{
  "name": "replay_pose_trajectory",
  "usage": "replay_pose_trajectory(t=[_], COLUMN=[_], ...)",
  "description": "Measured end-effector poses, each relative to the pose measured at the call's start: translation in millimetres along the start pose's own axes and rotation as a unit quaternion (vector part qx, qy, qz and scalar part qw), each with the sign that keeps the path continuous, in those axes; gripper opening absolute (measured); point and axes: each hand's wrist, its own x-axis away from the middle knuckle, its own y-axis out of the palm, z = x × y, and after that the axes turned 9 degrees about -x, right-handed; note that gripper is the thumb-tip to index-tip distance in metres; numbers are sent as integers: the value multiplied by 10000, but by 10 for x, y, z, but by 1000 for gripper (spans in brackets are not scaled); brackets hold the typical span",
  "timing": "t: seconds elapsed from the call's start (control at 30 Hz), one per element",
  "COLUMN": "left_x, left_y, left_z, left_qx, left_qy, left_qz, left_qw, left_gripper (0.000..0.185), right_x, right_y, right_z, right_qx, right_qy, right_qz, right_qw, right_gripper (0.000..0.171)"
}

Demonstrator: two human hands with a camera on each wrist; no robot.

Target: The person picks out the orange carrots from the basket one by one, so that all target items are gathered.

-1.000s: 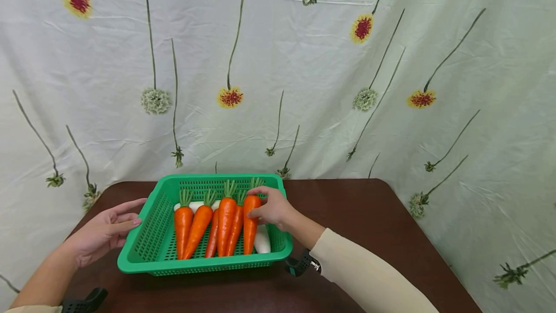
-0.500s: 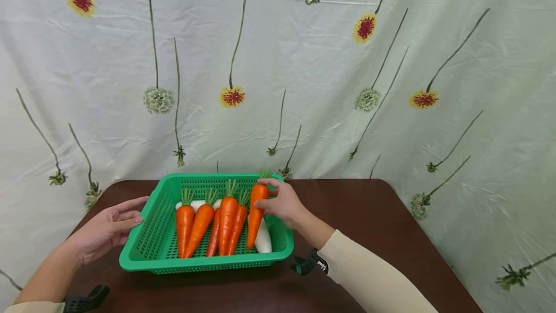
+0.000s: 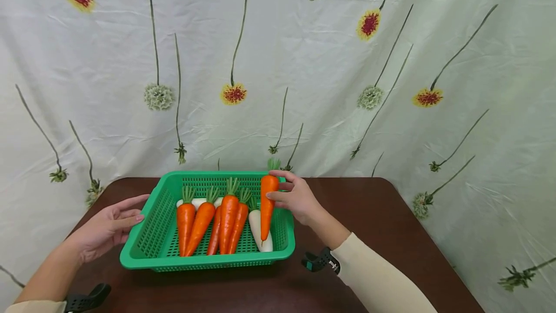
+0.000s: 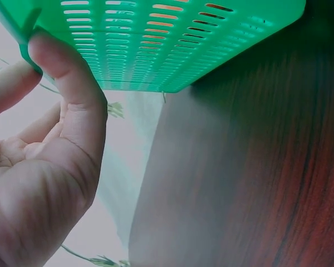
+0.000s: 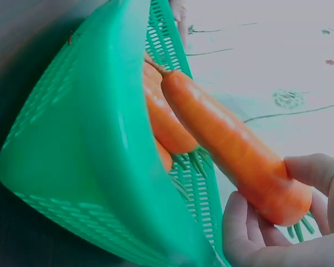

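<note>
In the head view, my right hand (image 3: 299,199) holds an orange carrot (image 3: 267,206) near its leafy end, above the right side of a green perforated basket (image 3: 195,263). The right wrist view shows thumb and fingers around the carrot's thick end (image 5: 267,183), its thin tip pointing into the basket. My left hand (image 3: 106,228) pinches the basket's left rim; in the left wrist view the thumb (image 4: 55,55) presses the rim's edge. Several more carrots (image 3: 228,219) lie side by side inside. A white radish (image 3: 258,226) lies at their right, and more white (image 3: 197,202) shows behind the carrots.
The basket stands on a dark brown table (image 3: 369,235), whose surface extends to the right. Behind hangs a pale cloth (image 3: 326,71) printed with flowers. Black straps (image 3: 323,260) are worn at both wrists.
My right hand has lifted the carrot from among the others and moved it up and right, uncovering more of the white radish. The left hand stays at the rim.
</note>
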Motion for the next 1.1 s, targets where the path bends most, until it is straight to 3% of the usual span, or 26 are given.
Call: replay_pose_trajectory(t=[0.27, 0.6, 0.83, 1.1], left_x=[5, 9, -4, 4], left_y=[25, 22, 15, 33], left_z=[26, -2, -7, 19], left_qx=[156, -1, -87, -186], left_qy=[190, -48, -65, -129], left_qz=[-149, 103, 119, 180], left_qw=[9996, 9999, 9999, 9996], left_gripper=[57, 59, 60, 61], right_x=[56, 135, 181, 211], right_y=[-182, -345, -468, -643], right_z=[-31, -47, -40, 37], right_qx=[-354, -1212, -1147, -673], right_qy=[-185, -245, -378, -573], right_qz=[-260, -348, -197, -90], right_qw=[9989, 9917, 9925, 9960], right_gripper=[58, 57, 57, 56])
